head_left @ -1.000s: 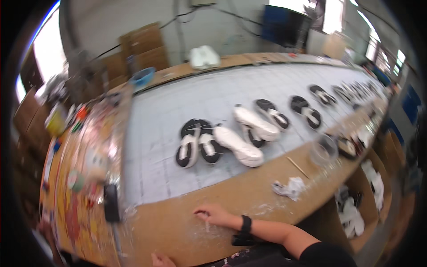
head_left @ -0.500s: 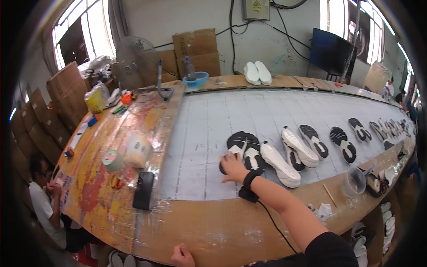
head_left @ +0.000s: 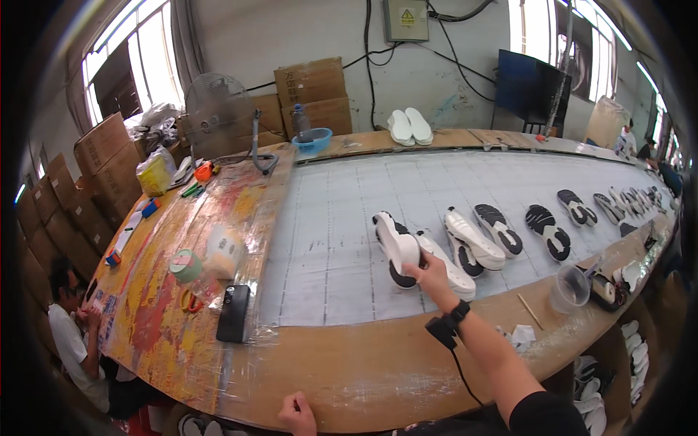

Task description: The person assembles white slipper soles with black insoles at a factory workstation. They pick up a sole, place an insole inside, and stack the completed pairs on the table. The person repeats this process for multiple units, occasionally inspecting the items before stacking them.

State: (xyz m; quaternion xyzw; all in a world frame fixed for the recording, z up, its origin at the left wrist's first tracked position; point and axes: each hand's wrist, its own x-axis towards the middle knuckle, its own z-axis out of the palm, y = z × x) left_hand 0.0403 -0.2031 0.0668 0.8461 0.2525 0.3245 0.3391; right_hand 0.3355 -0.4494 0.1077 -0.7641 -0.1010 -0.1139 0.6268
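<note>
White shoe sole (head_left: 396,243) is gripped in the right hand (head_left: 429,272) – lifted off the bench (head_left: 327,247) (picking-up step); left hand (head_left: 297,413) rests clenched at the edge, needing a steady carry.

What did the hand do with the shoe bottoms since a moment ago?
The right hand left the wooden table edge, reached out onto the grey belt and took hold of a white shoe sole, tilting it up off the belt. The left hand stayed low at the table edge. The other soles lie in their row as before.
</note>
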